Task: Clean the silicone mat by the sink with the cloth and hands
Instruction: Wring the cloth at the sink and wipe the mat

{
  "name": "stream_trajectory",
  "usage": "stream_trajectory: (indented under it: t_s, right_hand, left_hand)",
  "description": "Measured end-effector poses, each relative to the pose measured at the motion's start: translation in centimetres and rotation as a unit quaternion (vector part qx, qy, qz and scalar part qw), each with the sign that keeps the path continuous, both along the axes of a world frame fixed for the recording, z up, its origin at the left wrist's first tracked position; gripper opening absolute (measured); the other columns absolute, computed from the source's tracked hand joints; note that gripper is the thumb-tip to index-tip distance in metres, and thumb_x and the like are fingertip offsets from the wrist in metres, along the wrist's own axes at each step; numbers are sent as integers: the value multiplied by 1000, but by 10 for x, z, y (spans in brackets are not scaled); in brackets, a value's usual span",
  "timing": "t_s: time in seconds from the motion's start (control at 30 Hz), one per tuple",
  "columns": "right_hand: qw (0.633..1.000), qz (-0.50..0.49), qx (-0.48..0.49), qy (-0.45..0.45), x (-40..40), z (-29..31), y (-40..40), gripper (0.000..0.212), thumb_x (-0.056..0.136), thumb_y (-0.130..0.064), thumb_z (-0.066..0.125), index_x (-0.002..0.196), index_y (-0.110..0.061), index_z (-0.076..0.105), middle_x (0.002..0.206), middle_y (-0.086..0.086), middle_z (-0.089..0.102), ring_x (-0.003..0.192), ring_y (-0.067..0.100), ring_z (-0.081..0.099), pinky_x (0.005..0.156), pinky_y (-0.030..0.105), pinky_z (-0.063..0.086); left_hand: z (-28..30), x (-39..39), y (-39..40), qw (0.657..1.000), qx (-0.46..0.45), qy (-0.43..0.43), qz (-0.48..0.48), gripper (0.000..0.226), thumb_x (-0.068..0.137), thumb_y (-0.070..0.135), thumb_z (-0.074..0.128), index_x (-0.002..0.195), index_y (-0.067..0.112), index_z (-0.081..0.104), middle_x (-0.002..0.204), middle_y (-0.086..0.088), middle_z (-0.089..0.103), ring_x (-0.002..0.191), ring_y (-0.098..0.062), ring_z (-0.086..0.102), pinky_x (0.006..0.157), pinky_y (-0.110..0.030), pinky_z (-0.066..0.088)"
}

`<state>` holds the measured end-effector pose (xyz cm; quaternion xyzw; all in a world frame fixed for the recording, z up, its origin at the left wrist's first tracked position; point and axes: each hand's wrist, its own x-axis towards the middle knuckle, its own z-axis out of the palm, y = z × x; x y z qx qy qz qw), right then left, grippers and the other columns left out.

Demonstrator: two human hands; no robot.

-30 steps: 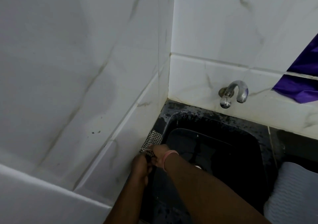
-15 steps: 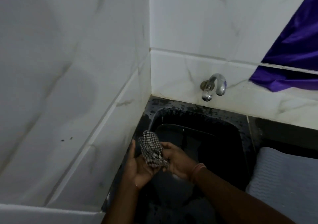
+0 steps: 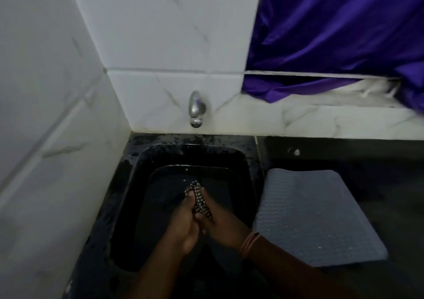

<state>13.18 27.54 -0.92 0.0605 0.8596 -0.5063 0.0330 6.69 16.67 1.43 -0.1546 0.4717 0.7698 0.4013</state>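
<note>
A black-and-white checked cloth (image 3: 198, 197) is bunched between my two hands over the middle of the black sink (image 3: 137, 174). My left hand (image 3: 183, 223) presses it from the left and my right hand (image 3: 221, 223), with a pink band at the wrist, grips it from the right; both are shut on the cloth. The grey ribbed silicone mat (image 3: 314, 216) lies flat on the dark counter just right of the sink, untouched.
A chrome tap (image 3: 195, 109) juts from the white marble-tile wall above the sink's back rim. A tiled wall closes the left side. Purple fabric (image 3: 339, 37) hangs at the upper right. Dark counter (image 3: 390, 184) extends right of the mat.
My hands have carried the cloth from the sink's left rim to over its middle and squeezed it tighter. The view has swung right, showing more of the mat and purple fabric.
</note>
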Motion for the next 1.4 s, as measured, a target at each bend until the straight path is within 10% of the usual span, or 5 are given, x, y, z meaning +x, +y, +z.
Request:
stream_trajectory:
  t_s: [0.47,0.63,0.83,1.23,1.4]
  right_hand:
    - [737,-353,-575,35,183,28,197,38,101,-28,49,134,-11,56,127,14,65,118,31,61,104,51,46]
    - [840,-460,-288,26,240,6,244,18,99,-20,58,104,-33,69,110,0,73,97,12,70,81,26,57]
    - [898,-376,-220,62,282,-2,289,58,95,-32,62,145,-39,34,134,-24,52,120,-5,53,101,21,45]
    - [847,-488,185,101,344,-43,424,52,100,-9,42,151,-21,37,156,-3,37,141,10,36,116,28,29]
    - [849,-356,325,-218,334,-78,432,69,95,-19,38,155,-38,11,165,6,5,149,36,7,116,49,19]
  left_hand:
    - [9,123,211,978,-146,71,-132,24,103,16,48,114,3,65,113,-17,70,103,-32,66,88,-40,53]
    - [20,174,296,943,-169,103,-269,24,99,-1,49,118,5,61,111,-25,68,89,-36,69,63,-37,57]
    - [33,225,375,921,-120,97,-358,31,99,2,49,126,10,61,112,-14,70,90,-24,67,64,-29,56]
    - [-4,238,398,861,-253,149,-416,29,105,26,46,131,18,57,112,-5,62,101,-22,64,78,-31,57]
    - [3,233,429,847,-232,165,-448,30,105,25,45,132,19,57,119,-4,61,106,-21,63,79,-31,58]
